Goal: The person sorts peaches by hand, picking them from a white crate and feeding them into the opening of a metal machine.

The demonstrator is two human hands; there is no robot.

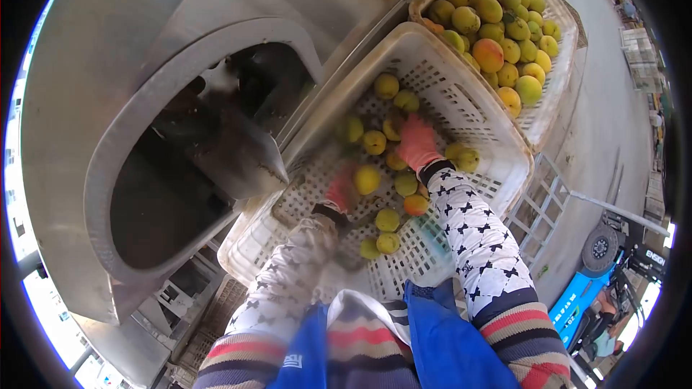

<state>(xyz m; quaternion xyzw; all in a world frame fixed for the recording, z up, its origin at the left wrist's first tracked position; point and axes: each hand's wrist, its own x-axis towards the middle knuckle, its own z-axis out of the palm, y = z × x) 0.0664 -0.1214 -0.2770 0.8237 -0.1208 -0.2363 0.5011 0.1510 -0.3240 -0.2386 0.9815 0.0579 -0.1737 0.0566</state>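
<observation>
Both of my hands wear pink gloves and are inside a white perforated plastic crate (497, 112). My right hand (418, 142) has its fingers curled down against a yellow-green apricot-like fruit (391, 130) and appears to grip it. Motion smears my left hand (342, 191), so its fingers cannot be made out; a yellow fruit (367, 180) lies right beside it. Several more fruits are scattered over the crate's floor, among them an orange-blushed one (416, 204) and a pair nearer me (388, 220).
Left of the crate stands a metal machine (79, 122) with a rounded opening (166, 194) and a metal plate in it. A second crate (562, 65), heaped with fruit, adjoins at the upper right. A metal rack (540, 187) and a blue vehicle (580, 302) are at right.
</observation>
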